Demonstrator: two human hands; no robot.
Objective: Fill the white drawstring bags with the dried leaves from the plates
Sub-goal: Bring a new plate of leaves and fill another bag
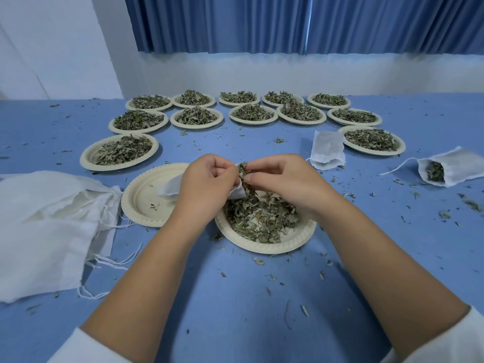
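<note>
My left hand [207, 179] grips a small white drawstring bag [170, 188] by its mouth, just above a beige plate [293, 242] of dried leaves [259, 213]. My right hand [282, 179] pinches a clump of dried leaves at the bag's opening. Most of the bag is hidden behind my left hand. An emptied plate [142, 195] lies directly left of the leaf plate, under the bag's tail.
Several more plates [119, 151] heaped with leaves curve across the blue table [235, 297]. A filled bag [327, 150] and an open filled bag [450, 167] lie at right. A pile of empty white bags [44, 226] sits at left. Leaf crumbs are scattered around.
</note>
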